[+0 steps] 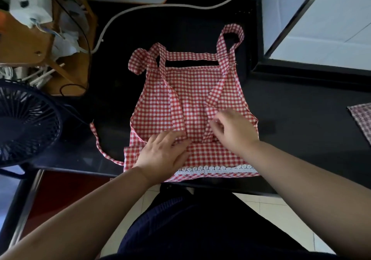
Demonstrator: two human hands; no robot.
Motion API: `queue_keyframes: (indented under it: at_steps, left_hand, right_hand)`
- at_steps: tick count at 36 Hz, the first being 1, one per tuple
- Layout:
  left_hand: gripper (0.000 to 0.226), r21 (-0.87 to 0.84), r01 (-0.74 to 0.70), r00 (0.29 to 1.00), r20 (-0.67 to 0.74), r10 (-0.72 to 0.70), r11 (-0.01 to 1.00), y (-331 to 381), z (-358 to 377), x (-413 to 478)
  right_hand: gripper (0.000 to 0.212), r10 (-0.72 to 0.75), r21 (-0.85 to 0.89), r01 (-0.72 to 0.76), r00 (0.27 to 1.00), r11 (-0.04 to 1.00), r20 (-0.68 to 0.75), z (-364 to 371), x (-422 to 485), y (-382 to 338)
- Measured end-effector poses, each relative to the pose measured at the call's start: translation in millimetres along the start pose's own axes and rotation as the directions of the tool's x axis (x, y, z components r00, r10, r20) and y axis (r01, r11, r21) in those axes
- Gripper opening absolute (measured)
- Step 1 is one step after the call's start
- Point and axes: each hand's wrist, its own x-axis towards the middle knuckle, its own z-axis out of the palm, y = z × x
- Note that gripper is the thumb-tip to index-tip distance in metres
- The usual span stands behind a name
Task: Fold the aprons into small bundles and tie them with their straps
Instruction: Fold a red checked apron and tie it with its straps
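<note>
A red-and-white gingham apron (190, 91) lies spread on the black counter (301, 119), its sides folded inward and its white lace hem (216, 169) at the near edge. My left hand (162, 153) rests flat on the near fold, fingers straight. My right hand (232, 131) pinches the right strap (220, 83), which runs diagonally across the apron up to a loop at the far right. Another strap (176, 107) lies down the middle left, and a loose tie (100, 147) trails off to the left.
A dark fan (26, 123) stands at the left edge. Behind it a wooden stand (26, 39) holds clutter and cables. A white cable (160, 6) curves along the far counter. A second checked cloth (361, 119) lies at the right edge.
</note>
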Motion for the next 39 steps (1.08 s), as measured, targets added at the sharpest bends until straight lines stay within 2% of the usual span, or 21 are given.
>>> queue_keyframes:
  at_steps: [2, 4, 5, 7, 9, 11, 14, 17, 19, 21, 23, 26, 28, 31, 32, 34, 37, 38, 39]
  left_hand:
    - [0.073, 0.058, 0.063, 0.978, 0.196, -0.073, 0.996, 3, 1, -3]
    - [0.093, 0.078, 0.158, 0.925, 0.337, -0.175, 0.984, -1, 5, -4]
    - [0.097, 0.103, 0.169, 0.913, 0.359, -0.195, 0.98, -2, 7, -4]
    - [0.096, 0.161, 0.151, 0.905, 0.376, -0.202, 0.975, -3, 10, -3]
    - [0.095, 0.172, 0.144, 0.909, 0.366, -0.199, 0.975, -1, 6, -3]
    - [0.088, 0.159, 0.114, 0.949, 0.274, -0.155, 0.981, -1, -2, -8]
    - [0.074, 0.199, -0.045, 0.994, 0.107, 0.024, 0.979, -5, -4, -24]
    - [0.089, 0.296, -0.107, 0.972, 0.23, 0.037, 0.949, -8, -3, -36]
    - [0.1, 0.336, -0.068, 0.957, 0.289, -0.033, 0.94, -9, -1, -36]
    - [0.107, 0.333, -0.018, 0.951, 0.296, -0.086, 0.943, -4, -1, -33]
    - [0.107, 0.311, 0.012, 0.94, 0.32, -0.116, 0.95, 2, -4, -26]
    - [0.095, 0.287, 0.04, 0.904, 0.399, -0.157, 0.957, 7, -14, -13]
    - [0.084, 0.254, 0.025, 0.891, 0.432, -0.136, 0.967, 6, -21, -5]
    - [0.058, 0.062, 0.121, 0.872, 0.471, -0.135, 0.991, -1, -38, 7]
    - [0.049, 0.002, 0.177, 0.863, 0.48, -0.156, 0.984, -3, -46, 13]
    - [0.034, -0.082, 0.272, 0.845, 0.498, -0.197, 0.959, -10, -59, 25]
    - [0.021, -0.153, 0.379, 0.851, 0.445, -0.279, 0.913, -27, -68, 38]
    - [0.021, -0.113, 0.383, 0.865, 0.391, -0.314, 0.917, -33, -66, 41]
    - [0.025, -0.004, 0.373, 0.878, 0.326, -0.351, 0.928, -38, -63, 43]
  right_hand:
    - [0.049, -0.059, -0.061, 0.073, 0.976, 0.995, 0.21, 2, -9, 0]
    - [0.069, 0.048, -0.161, 0.031, 0.883, 0.987, 0.467, 5, -14, 0]
    - [0.072, 0.109, -0.206, 0.005, 0.837, 0.978, 0.536, 7, -16, 0]
    - [0.076, 0.167, -0.244, -0.025, 0.797, 0.969, 0.581, 10, -16, 2]
    - [0.084, 0.141, -0.231, -0.007, 0.811, 0.973, 0.568, 7, -17, 4]
    - [0.095, 0.038, -0.197, 0.074, 0.86, 0.978, 0.509, 2, -22, 5]
    - [0.098, -0.131, -0.166, 0.217, 0.9, 0.962, 0.416, -5, -35, 5]
    - [0.092, -0.139, -0.095, 0.193, 0.904, 0.977, 0.404, -8, -44, 6]
    - [0.096, -0.135, -0.08, 0.188, 0.889, 0.979, 0.438, -11, -48, 6]
    - [0.103, -0.168, -0.133, 0.263, 0.857, 0.956, 0.487, -9, -52, 6]
    - [0.096, -0.175, -0.183, 0.308, 0.838, 0.934, 0.517, -4, -52, 6]
    - [0.077, -0.147, -0.178, 0.269, 0.852, 0.947, 0.503, -1, -49, 9]
    - [0.065, -0.124, -0.114, 0.207, 0.856, 0.972, 0.502, -4, -43, 10]
    - [0.031, -0.101, 0.049, 0.088, 0.86, 0.995, 0.5, -12, -34, 11]
    - [0.026, -0.075, 0.067, 0.047, 0.855, 0.997, 0.513, -16, -31, 11]
    - [0.027, -0.009, 0.046, -0.017, 0.859, 0.999, 0.512, -26, -22, 12]
    - [0.036, 0.071, -0.091, -0.037, 0.914, 0.995, 0.401, -37, -10, 14]
    - [0.042, 0.087, -0.176, -0.027, 0.934, 0.984, 0.347, -37, -8, 15]
    - [0.047, 0.091, -0.269, -0.008, 0.95, 0.963, 0.299, -36, -4, 17]
